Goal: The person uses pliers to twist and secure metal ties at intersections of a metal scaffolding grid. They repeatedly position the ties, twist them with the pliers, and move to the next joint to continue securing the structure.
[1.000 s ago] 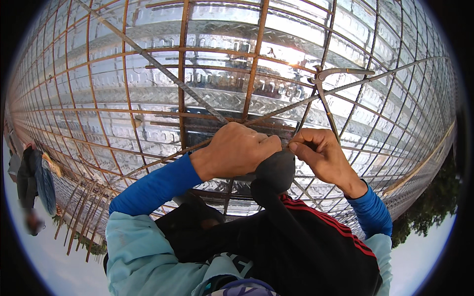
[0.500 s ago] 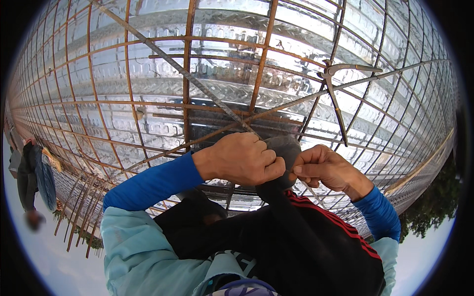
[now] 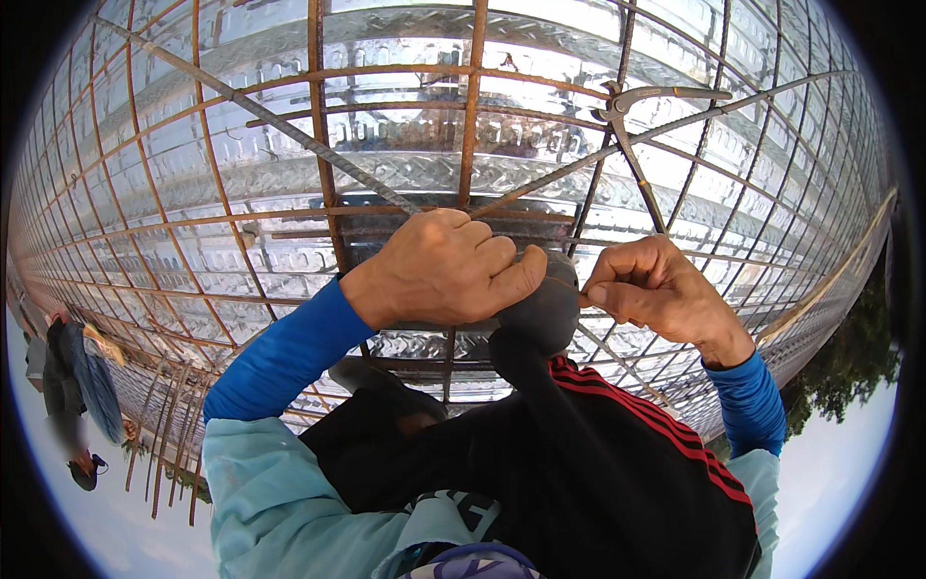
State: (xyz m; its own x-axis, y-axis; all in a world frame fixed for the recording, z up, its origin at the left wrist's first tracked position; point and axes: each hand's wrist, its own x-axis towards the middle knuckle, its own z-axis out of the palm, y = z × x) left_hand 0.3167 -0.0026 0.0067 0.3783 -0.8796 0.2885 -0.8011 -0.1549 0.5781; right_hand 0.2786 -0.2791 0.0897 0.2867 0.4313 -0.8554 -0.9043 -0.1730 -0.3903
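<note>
A thin rusty-brown wire spans the short gap between my two hands, in front of the dark grey toe of my shoe. My left hand is closed in a fist, back of the hand up, with the wire coming out by its thumb and forefinger; the rest of it is hidden inside. Thumb and fingertips of my right hand pinch the wire's other side. Just beyond the right hand, a pair of nippers with spread handles rests on the rebar mesh, apart from both hands.
Shiny ribbed metal decking lies below the mesh. Two diagonal bars cross over it toward my hands. Several bar ends stick out at the lower left, near another person. A pale strip edges the right side, with trees beyond.
My hands have moved apart, lengthening the visible wire between them. The mesh and nippers have shifted up and left in the view. The other person's posture has changed slightly.
</note>
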